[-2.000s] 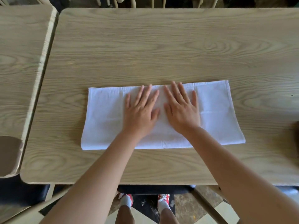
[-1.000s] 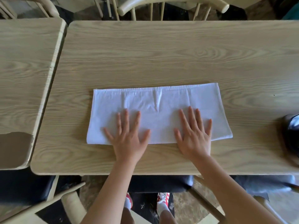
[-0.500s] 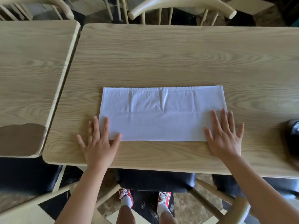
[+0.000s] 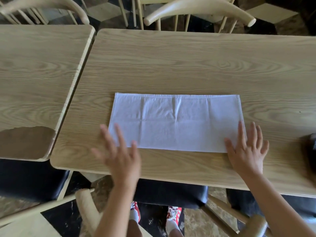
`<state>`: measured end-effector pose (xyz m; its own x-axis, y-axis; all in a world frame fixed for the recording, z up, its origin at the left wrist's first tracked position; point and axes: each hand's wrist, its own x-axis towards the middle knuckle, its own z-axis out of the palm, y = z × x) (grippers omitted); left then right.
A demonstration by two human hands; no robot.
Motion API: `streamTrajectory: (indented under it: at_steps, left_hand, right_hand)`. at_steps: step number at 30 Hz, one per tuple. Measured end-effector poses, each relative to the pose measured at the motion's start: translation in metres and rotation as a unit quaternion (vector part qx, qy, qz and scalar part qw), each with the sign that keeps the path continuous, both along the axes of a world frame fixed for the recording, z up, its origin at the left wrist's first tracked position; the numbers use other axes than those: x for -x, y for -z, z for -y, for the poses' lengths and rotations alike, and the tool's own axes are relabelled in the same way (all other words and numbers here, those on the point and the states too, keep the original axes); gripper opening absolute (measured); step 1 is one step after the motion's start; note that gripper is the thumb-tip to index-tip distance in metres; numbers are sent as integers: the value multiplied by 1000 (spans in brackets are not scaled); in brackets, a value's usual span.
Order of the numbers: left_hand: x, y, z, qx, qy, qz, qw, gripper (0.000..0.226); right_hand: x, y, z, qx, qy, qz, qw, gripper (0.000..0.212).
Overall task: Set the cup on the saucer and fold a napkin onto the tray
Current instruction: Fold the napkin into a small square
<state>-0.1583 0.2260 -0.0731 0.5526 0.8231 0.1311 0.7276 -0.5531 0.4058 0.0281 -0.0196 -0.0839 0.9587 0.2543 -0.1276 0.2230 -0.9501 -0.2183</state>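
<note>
Two hands: both flat with fingers spread wide and straight, holding nothing; the left hand (image 4: pixel 119 151) is motion-blurred, the right hand (image 4: pixel 246 149) is sharp.
Change: two seconds back both palms pressed side by side on the middle of the napkin (image 4: pixel 176 122); since then they have slid down and outward to its two near corners.
Left contact: fingertips overlap the near left corner; whether they press or hover is hidden by blur.
Right contact: fingers lie on the near right corner, palm on the table (image 4: pixel 171 65) just below the cloth.
Meaning for the task: the smoothing sweep looks finished, so I judge the next fold is about to begin, likely from one end.
Napkin look: white cloth, a long flat rectangle between the hands, already folded at least once, crossed by faint creases with a small pucker at the far edge.
Napkin place: between and just beyond the hands.
Other task items: cup, saucer and tray not identifiable; a dark object (image 4: pixel 312 146) sits right of the right hand, cut off by the frame edge.
</note>
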Motion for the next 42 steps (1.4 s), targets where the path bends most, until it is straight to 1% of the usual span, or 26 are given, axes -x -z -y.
streamTrajectory:
  at_steps: [1,3,4,5,7,9,12,15,18,20,23,25,26,27,28,29,30,31,32,35,36,37,39,41,42]
  left_hand:
    - [-12,-2,23,5,68,-1,998,60]
    - [-35,-2,67,2,213,-42,976,60]
    - [-44,1,83,0,259,-64,964,59]
    - [-51,4,92,10,277,-79,958,60]
    - [-59,12,95,55,256,-111,959,61]
    - [-60,20,92,84,237,-154,956,64]
    - [-58,26,88,73,255,-194,944,65]
    - [-56,26,87,60,265,-194,943,66]
    - [-56,24,88,43,259,-186,947,67]
    - [-56,23,87,47,258,-187,947,68]
    - [-57,18,86,78,264,-188,943,72]
    - [-57,13,84,121,261,-164,944,72]
    - [-57,8,81,169,249,-125,946,71]
    - [-60,0,76,239,223,-68,943,70]
    - [-65,-9,69,324,182,-2,929,68]
    - [-73,-22,59,405,130,67,902,58]
    - [-84,-34,48,472,84,125,869,43]
    - [-97,-45,37,519,57,156,838,29]
    - [-110,-55,27,545,56,157,822,21]
    - [-147,-75,4,573,114,125,802,17]
    - [-155,-78,-2,571,132,118,802,16]
    - [-160,-80,-8,556,147,112,810,14]
    - [-164,-83,-20,505,161,109,841,13]
    - [-164,-82,-34,459,163,110,866,20]
    - [-161,-83,-41,448,165,112,871,21]
  right_hand:
    - [2,-3,0,-11,26,9,1000,69]
    - [2,-6,1,-23,50,25,998,62]
    - [1,-7,2,-24,47,27,998,60]
    - [-1,-9,3,-22,38,21,999,57]
    - [-8,-14,3,-29,29,-7,999,52]
    - [-16,-21,2,-52,59,-47,996,52]
    - [-24,-26,1,-104,120,-90,983,49]
    - [-31,-29,2,-134,161,-116,971,43]
    - [-40,-32,2,-149,158,-137,967,32]
    - [-45,-35,0,-206,156,-154,954,25]
    - [-45,-49,-9,-354,154,-192,903,21]
    - [-41,-60,-17,-416,133,-211,874,21]
    - [-38,-64,-22,-436,120,-220,864,23]
    - [-35,-68,-27,-450,109,-229,856,24]
    - [-32,-71,-32,-460,100,-235,850,25]
    - [-29,-73,-37,-467,92,-241,845,26]
    - [-24,-75,-44,-474,83,-245,841,27]
    - [-19,-77,-51,-477,72,-244,841,29]
    - [-14,-78,-59,-472,63,-237,847,31]
    - [1,-81,-85,-425,26,-198,883,28]
    - [7,-82,-94,-405,9,-181,896,26]
    - [13,-83,-102,-384,-8,-167,908,24]
    - [27,-85,-119,-346,-32,-147,926,23]
    - [39,-89,-134,-328,-41,-137,934,25]
    - [44,-92,-141,-325,-47,-133,935,26]
